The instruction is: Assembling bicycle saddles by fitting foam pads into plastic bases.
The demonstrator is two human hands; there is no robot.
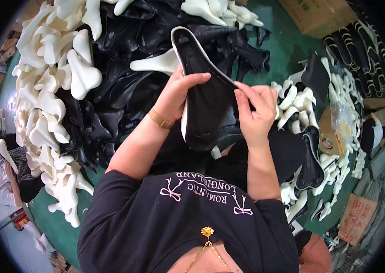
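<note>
A bicycle saddle (204,111) with a black shell and a white foam rim is held up before me, its narrow nose pointing away and the hollow underside facing me. My left hand (174,93) grips its left edge, thumb lying over the black shell and fingers hidden behind. On the opposite edge, my right hand (257,107) pinches the white rim between thumb and fingers. Just beyond my left hand lies a loose white foam saddle pad (156,63). Black saddle shells (133,34) are heaped behind and to the left of the held saddle.
White foam pads (47,100) form a large pile at left; more white pieces (301,107) lie at right. A finished-looking black saddle shell (310,159) rests near my right knee. Cardboard boxes (317,16) stand far right. Another person (12,173) sits at far left holding a white pad.
</note>
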